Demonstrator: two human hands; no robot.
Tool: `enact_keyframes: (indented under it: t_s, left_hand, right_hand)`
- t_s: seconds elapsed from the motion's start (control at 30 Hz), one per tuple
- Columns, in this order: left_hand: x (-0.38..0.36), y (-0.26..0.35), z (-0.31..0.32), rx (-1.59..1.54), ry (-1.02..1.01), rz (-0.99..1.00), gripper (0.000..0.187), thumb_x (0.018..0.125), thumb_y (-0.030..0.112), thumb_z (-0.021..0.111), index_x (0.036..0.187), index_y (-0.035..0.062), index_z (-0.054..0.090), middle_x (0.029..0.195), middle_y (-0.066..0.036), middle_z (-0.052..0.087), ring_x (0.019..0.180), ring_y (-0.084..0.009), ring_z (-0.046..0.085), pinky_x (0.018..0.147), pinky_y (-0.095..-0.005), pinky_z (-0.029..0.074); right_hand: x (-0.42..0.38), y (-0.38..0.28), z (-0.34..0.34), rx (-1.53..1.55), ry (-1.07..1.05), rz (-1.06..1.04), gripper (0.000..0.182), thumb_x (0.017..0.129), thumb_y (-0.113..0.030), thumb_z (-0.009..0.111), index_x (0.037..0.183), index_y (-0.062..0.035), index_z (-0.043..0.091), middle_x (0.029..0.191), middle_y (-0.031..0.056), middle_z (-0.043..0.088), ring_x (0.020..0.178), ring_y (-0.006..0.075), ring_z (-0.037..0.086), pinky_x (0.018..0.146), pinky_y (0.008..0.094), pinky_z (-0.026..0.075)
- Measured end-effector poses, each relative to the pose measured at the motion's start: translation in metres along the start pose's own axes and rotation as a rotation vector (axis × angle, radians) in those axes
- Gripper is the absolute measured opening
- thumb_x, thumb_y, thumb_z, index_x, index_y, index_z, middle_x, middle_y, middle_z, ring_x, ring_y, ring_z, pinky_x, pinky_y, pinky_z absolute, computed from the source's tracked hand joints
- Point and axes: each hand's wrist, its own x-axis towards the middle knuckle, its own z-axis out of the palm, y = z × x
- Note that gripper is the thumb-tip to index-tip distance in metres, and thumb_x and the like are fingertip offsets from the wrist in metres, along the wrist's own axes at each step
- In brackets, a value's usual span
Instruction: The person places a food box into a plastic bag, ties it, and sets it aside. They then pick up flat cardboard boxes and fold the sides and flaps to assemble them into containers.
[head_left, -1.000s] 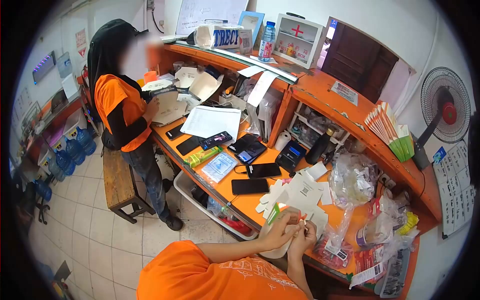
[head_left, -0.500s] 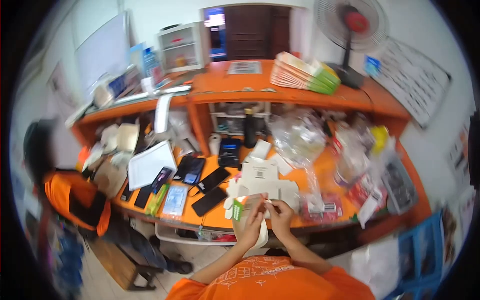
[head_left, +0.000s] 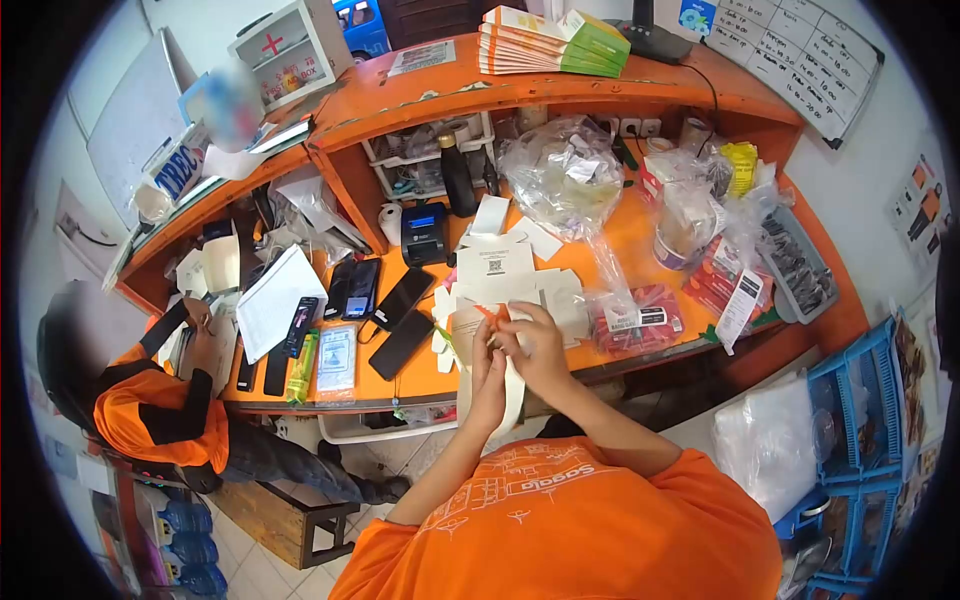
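At the counter's front edge, both my hands are on a thin cardboard carton [head_left: 511, 405] with a plain beige inner side and orange and green printing. My left hand [head_left: 484, 388] is closed around it from the left, its fingers pointing up. My right hand [head_left: 537, 352] has bent fingers closed at the carton's upper edge, near an orange flap; the fingertips are partly hidden. Behind my hands lie several unfolded pale cartons [head_left: 560, 292], with a QR-printed carton panel [head_left: 494, 266] on top.
Phones [head_left: 402, 345] and a black card terminal [head_left: 424, 236] lie left of the cartons. Red plastic packs [head_left: 637, 322], plastic bags [head_left: 563, 180] and a grey bin [head_left: 803, 268] are at right. A co-worker [head_left: 160, 410] stands at left beside a wooden bench [head_left: 270, 525].
My view has tilted down and sharpened. My hands have turned the carton, so less of its green print shows. The co-worker's hands are now visible over the counter.
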Motion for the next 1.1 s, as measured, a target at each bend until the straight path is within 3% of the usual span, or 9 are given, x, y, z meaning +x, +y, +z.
enact_keyframes:
  t_s: [0.1,0.17,0.3,0.37,0.5,0.57,0.77,1.0,1.1]
  left_hand:
    - [0.004,-0.005,-0.013,-0.052,-0.084,0.000,0.067,0.090,0.046,0.039,0.136,0.0035,0.016,0.133,-0.010,0.031,0.121,-0.0221,0.032,0.102,-0.0345,0.022]
    - [-0.001,0.036,-0.005,-0.138,-0.122,0.033,0.059,0.091,0.039,0.042,0.133,0.0023,0.024,0.128,-0.011,0.039,0.117,-0.0212,0.039,0.098,-0.0336,0.027]
    - [-0.007,0.094,-0.040,0.677,-0.167,0.133,0.057,0.083,0.029,0.057,0.129,0.0023,0.037,0.114,-0.017,0.055,0.110,-0.0269,0.050,0.094,-0.0376,0.034]
    - [-0.010,0.109,-0.062,0.520,0.122,0.286,0.080,0.073,0.036,0.067,0.135,0.0042,0.027,0.125,-0.018,0.046,0.119,-0.0279,0.042,0.097,-0.0398,0.031]
    - [-0.009,0.090,-0.057,0.079,0.014,0.171,0.126,0.043,0.056,0.079,0.138,0.0054,0.013,0.138,-0.018,0.027,0.126,-0.0303,0.030,0.101,-0.0413,0.027]
    - [-0.017,0.076,-0.059,-0.102,-0.158,-0.098,0.117,0.048,0.052,0.080,0.136,0.0063,0.019,0.133,-0.017,0.035,0.123,-0.0320,0.034,0.100,-0.0432,0.030]
    - [-0.017,0.052,-0.056,-0.747,-0.154,-0.098,0.084,0.060,0.047,0.075,0.124,0.0053,0.041,0.117,-0.011,0.052,0.106,-0.0244,0.053,0.090,-0.0393,0.044]
    - [-0.018,0.095,-0.029,-0.634,-0.105,-0.025,0.099,0.057,0.052,0.075,0.132,0.0055,0.029,0.127,-0.011,0.043,0.113,-0.0226,0.047,0.092,-0.0373,0.042]
    - [-0.020,0.098,-0.025,-0.586,-0.147,0.092,0.111,0.054,0.053,0.077,0.139,0.0195,0.013,0.134,-0.004,0.033,0.121,-0.0191,0.037,0.097,-0.0352,0.037]
  right_hand:
    - [0.002,0.011,0.000,0.389,0.025,0.297,0.018,0.077,-0.003,0.057,0.094,0.0030,0.056,0.082,0.0144,0.060,0.065,0.0237,0.060,0.062,0.0297,0.048]
    - [0.012,0.011,-0.018,0.299,-0.316,0.354,0.020,0.080,-0.004,0.058,0.098,0.0030,0.052,0.077,0.0098,0.060,0.065,0.0128,0.057,0.060,0.0248,0.046]
    - [0.018,0.016,-0.034,0.114,-0.155,0.337,0.010,0.081,-0.004,0.056,0.087,0.0025,0.051,0.069,0.0071,0.060,0.062,0.0081,0.053,0.054,0.0232,0.042]
    - [0.019,0.026,-0.035,0.200,0.025,0.313,0.011,0.081,-0.006,0.056,0.087,0.0029,0.052,0.066,0.0108,0.060,0.059,0.0054,0.052,0.050,0.0222,0.039]
    - [0.033,-0.003,-0.047,0.437,0.242,0.423,0.008,0.085,-0.005,0.052,0.086,0.0026,0.051,0.074,0.0037,0.060,0.059,0.0017,0.048,0.049,0.0163,0.034]
    - [0.034,-0.017,-0.045,0.522,0.235,0.440,0.008,0.086,-0.006,0.052,0.085,0.0026,0.051,0.074,0.0029,0.060,0.059,0.0011,0.048,0.049,0.0159,0.034]
    - [0.033,-0.032,-0.044,0.487,0.240,0.379,0.013,0.087,-0.007,0.052,0.094,0.0035,0.053,0.077,0.0036,0.061,0.063,0.0025,0.051,0.054,0.0160,0.037]
    - [0.031,-0.043,-0.041,0.385,0.303,0.267,0.017,0.087,-0.007,0.052,0.099,0.0053,0.052,0.075,0.0023,0.060,0.060,0.0007,0.048,0.050,0.0144,0.034]
    - [0.031,-0.049,-0.038,0.311,0.320,0.274,0.018,0.086,-0.007,0.053,0.098,0.0063,0.052,0.069,0.0017,0.057,0.056,0.0005,0.045,0.047,0.0150,0.031]
